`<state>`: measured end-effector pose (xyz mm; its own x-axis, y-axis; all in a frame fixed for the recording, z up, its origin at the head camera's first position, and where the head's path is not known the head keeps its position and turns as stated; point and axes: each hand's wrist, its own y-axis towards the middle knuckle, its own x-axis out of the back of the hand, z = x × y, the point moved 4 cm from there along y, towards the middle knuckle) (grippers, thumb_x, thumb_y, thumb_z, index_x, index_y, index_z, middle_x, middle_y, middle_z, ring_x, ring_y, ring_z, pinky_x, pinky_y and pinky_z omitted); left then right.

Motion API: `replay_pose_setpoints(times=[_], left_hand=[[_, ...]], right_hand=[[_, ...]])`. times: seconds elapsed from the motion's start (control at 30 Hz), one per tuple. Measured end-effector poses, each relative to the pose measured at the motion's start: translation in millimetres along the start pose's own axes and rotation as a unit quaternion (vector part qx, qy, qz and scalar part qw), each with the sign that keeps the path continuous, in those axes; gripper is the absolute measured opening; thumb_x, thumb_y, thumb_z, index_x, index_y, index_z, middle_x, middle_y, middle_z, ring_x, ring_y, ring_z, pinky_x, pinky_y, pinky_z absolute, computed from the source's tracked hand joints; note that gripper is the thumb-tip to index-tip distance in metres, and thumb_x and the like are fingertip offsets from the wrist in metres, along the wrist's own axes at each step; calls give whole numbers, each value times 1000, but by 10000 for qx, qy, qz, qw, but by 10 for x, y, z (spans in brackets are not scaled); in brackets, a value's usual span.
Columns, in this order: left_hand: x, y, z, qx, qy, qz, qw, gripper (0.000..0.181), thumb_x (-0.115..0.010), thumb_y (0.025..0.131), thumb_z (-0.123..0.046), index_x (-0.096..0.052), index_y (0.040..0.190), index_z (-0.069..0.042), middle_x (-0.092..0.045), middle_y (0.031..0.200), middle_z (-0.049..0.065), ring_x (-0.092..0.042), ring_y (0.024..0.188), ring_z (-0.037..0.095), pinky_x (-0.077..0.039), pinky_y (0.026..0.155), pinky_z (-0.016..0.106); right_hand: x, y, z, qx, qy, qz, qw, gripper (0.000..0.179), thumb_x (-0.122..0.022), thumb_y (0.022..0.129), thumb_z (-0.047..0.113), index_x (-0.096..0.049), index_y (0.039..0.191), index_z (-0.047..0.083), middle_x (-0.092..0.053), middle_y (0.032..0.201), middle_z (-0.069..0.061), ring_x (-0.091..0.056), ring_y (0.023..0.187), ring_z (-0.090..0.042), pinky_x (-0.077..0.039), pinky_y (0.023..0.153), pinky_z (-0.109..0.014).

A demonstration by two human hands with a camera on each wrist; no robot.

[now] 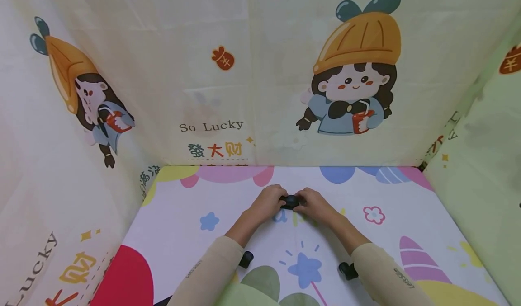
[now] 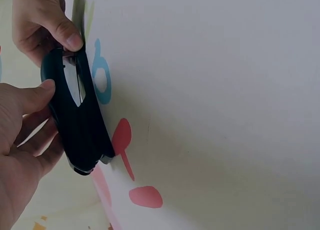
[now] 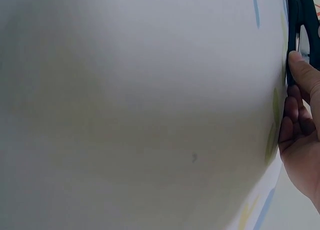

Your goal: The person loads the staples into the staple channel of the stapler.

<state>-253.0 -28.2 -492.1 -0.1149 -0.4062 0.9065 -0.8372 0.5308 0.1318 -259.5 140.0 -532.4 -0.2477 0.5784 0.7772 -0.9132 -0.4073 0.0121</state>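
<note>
A dark stapler (image 1: 290, 202) is between both hands, low over the table's far middle. My left hand (image 1: 266, 201) grips one end of it; in the left wrist view the thumb lies against the side of the stapler (image 2: 92, 132) and the fingers go behind it. From the other side, my right hand (image 1: 316, 205) pinches the opposite end. The right wrist view has the thumb of the right hand (image 3: 306, 125) pressed on the stapler's lower arm (image 3: 293, 34). A metal strip shows through the gap in the stapler's side.
A white tabletop (image 1: 175, 233) with printed coloured shapes lies below. Pale printed cloth walls (image 1: 277, 93) enclose it at the back and both sides. Black wrist-worn devices (image 1: 246, 259) show under the forearms.
</note>
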Motion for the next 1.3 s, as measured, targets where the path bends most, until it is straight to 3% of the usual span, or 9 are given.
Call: replay_pose_setpoints(times=[0.4,0.63,0.9,1.3], left_hand=[[9,-3,-10,62,-27,-12,10000,15,-76,93,-9,-79,108,-6,-74,104,6,-69,99,20,-58,92,32],[45,-24,11,367,-520,60,9980,18,-76,94,-9,-77,111,-7,-73,105,5,-67,98,17,-58,93,33],[45,-43,42,364,-662,78,9971,21,-76,94,-10,-76,114,-8,-73,108,5,-66,99,16,-57,95,33],[180,-108,65,428,-466,145,9979,33,-76,95,-21,-71,126,-8,-70,126,7,-64,119,21,-53,106,38]], right_hand=[[-2,-12,-12,-3,61,-41,10000,34,-84,87,17,-72,115,2,-66,104,-9,-62,94,-21,-54,86,-39],[1,-25,-26,-25,34,-38,10000,33,-83,88,19,-72,115,4,-65,102,-6,-59,92,-17,-53,84,-37],[-6,-29,-41,-21,48,-30,10000,34,-83,88,20,-72,117,5,-65,102,-5,-59,91,-16,-53,83,-36],[87,-86,-53,1,257,-213,9994,43,-84,88,18,-67,125,5,-67,111,-6,-65,101,-19,-57,91,-40]])
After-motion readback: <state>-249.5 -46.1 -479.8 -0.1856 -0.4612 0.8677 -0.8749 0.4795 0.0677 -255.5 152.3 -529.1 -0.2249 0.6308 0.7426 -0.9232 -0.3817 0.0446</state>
